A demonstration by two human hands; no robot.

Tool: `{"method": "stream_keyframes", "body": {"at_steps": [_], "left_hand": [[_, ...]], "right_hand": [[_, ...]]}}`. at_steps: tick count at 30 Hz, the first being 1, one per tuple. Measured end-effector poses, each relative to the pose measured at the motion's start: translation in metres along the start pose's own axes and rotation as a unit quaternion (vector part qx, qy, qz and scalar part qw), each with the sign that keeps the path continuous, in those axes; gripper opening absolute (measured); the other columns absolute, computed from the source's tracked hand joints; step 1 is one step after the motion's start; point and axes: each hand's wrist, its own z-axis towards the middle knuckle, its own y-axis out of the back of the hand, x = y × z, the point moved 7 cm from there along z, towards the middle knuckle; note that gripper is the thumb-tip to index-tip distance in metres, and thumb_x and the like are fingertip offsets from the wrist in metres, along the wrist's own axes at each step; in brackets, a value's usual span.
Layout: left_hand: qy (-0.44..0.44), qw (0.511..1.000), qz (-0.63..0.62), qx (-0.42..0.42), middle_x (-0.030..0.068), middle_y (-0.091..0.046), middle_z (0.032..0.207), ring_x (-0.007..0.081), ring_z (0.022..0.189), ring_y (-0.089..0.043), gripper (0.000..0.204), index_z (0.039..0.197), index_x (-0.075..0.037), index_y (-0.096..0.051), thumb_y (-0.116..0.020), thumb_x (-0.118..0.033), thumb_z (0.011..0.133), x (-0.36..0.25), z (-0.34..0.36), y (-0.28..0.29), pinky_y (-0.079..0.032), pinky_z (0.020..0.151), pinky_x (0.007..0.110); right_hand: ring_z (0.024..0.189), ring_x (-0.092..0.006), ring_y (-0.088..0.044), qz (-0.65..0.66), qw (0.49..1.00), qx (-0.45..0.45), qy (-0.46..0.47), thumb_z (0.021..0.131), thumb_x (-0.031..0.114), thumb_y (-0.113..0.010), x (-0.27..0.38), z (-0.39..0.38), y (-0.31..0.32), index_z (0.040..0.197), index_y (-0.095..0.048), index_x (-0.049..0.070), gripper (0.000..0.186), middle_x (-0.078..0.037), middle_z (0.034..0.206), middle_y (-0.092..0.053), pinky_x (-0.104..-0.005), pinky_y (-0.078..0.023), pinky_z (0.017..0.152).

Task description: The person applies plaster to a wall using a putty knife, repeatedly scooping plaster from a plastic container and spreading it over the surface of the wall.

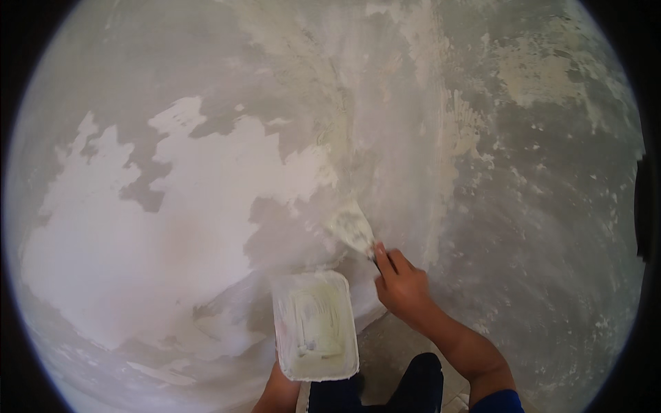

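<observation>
My right hand [403, 283] grips the handle of a putty knife [352, 228], its forefinger stretched along it toward the blade. The wide blade is smeared with pale putty and appears to lie against the grey wall [537, 227], right of a large white patch of putty [206, 186]. Below and left of the knife, a shallow white rectangular tray [350, 323] with rounded corners is held up, coated inside with off-white putty. My left forearm [279, 391] runs up behind the tray; the left hand's fingers are hidden by it.
A vertical line like an inner corner runs up the wall right of the knife, with rough putty streaks [461, 127] along it. A dark object [644, 206] shows at the right rim. My dark-trousered legs [416, 382] stand on the floor [392, 337] below.
</observation>
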Motion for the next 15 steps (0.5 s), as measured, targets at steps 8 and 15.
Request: {"method": "stream_keyframes", "body": {"at_steps": [8, 15], "left_hand": [[0.119, 0.983, -0.034, -0.135, 0.0247, -0.046, 0.151, 0.0511, 0.126, -0.056, 0.1, 0.159, -0.013, -0.035, -0.063, -0.074, 0.086, -0.019, -0.033, 0.022, -0.046, 0.097, 0.077], [0.061, 0.986, -0.128, -0.09, 0.031, -0.045, 0.146, 0.0514, 0.116, -0.058, 0.113, 0.162, -0.01, -0.025, -0.069, -0.076, 0.081, -0.056, -0.037, -0.131, -0.049, 0.096, 0.075]], "right_hand": [[0.069, -0.022, -0.063, 0.103, 0.992, -0.018, -0.066, 0.073, -0.005, -0.071, -0.008, 0.105, 0.115, 0.138, -0.064, 0.005, 0.066, -0.01, 0.098, -0.059, -0.0334, -0.054, 0.056], [0.07, -0.0201, -0.062, 0.154, 0.983, -0.072, -0.072, 0.073, -0.008, -0.073, 0.003, 0.18, 0.14, 0.135, -0.068, 0.01, 0.065, -0.009, 0.1, -0.06, -0.0317, -0.053, 0.057]]}}
